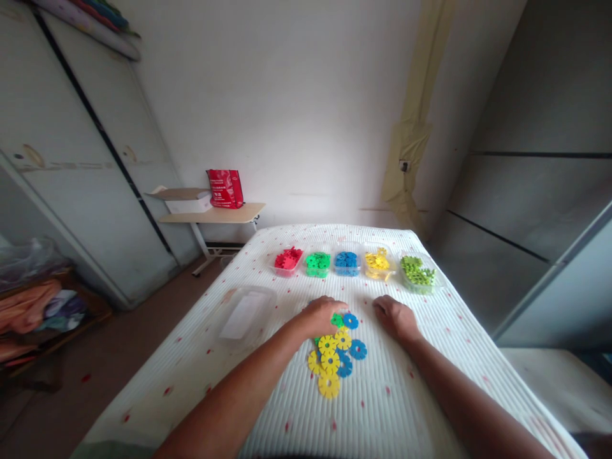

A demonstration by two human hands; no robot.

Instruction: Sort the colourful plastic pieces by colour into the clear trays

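Over the top of a small pile of notched plastic discs, my left hand has its fingers stretched to the right. A green disc shows just under those fingers; whether they touch it I cannot tell. Beside it lies a blue disc. Lower in the pile are several yellow discs and more blue discs, some overlapping. My right hand rests on the white quilted cover right of the pile. Its fingers are curled under, and what they hold, if anything, is hidden.
Clear tubs stand in a row behind my hands: red pieces, green pieces, blue pieces, yellow pieces and light green pieces. A clear lid or tray lies at left. A side table holds a red bag.
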